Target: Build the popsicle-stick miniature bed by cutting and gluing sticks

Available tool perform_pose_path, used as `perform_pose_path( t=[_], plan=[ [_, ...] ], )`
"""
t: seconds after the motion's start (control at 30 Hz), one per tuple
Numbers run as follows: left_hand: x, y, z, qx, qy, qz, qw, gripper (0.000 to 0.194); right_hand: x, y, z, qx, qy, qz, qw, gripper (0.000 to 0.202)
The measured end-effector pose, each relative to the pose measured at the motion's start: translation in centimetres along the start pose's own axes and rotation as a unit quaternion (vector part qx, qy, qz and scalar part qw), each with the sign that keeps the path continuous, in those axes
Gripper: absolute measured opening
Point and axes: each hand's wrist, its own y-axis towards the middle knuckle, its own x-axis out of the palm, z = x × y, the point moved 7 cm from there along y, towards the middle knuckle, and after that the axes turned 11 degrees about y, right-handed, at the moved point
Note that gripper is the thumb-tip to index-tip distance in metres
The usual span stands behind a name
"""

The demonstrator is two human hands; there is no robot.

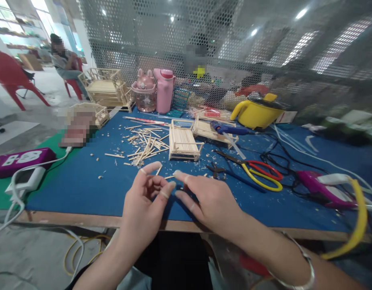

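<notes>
My left hand (146,197) is over the front of the blue table mat (92,185), fingers curled and apart, with a short thin stick near its index fingertip; whether it grips the stick is unclear. Close beside it, my right hand (208,197) has its thumb and index finger apart with nothing visible between them. Another small stick (169,177) shows between the fingertips of both hands. Just beyond them stands a small frame of light wooden sticks (184,141). Loose sticks (146,147) lie scattered to its left.
Scissors (249,167), pliers (234,175) and a blue glue gun (234,129) lie right of centre. A yellow pot (255,114), pink bottle (164,90) and larger stick frame (106,88) stand behind. Cables run at both sides. A person (63,60) sits at far left.
</notes>
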Motion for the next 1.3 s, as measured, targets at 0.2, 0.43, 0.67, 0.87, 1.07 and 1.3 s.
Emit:
perform_pose_path(
  t=[0.2, 0.43, 0.67, 0.87, 1.07, 1.3],
  plan=[
    [-0.3, -0.3, -0.9, -0.006, 0.027, 0.0, 1.0, 0.039, 0.4, -7.0, 7.9, 0.224, -0.083, -0.068, 0.969, 0.045],
    [1.0, 1.5, 0.7, 0.023, 0.076, -0.053, 0.995, 0.035, -3.5, -2.9, 6.9, 0.146, -0.095, 0.068, 0.982, 0.043],
    [1.8, 7.0, 3.6, 0.044, 0.044, -0.081, 0.995, 0.03, -2.7, 6.1, 3.3, -0.032, 0.123, 0.012, 0.992, 0.017],
    [3.1, 9.0, 3.9, 0.035, 0.029, -0.096, 0.994, 0.028, -1.9, 5.5, 7.2, 0.064, 0.241, 0.106, 0.963, 0.01],
    [4.6, 9.8, 4.5, 0.061, 0.054, -0.126, 0.989, 0.027, -2.3, 4.8, 7.2, 0.063, 0.179, 0.127, 0.974, 0.016],
    [2.1, 11.0, 5.6, 0.127, 0.021, -0.066, 0.99, 0.019, -1.7, 4.5, 7.4, 0.09, 0.152, 0.133, 0.975, 0.015]
  ],
)
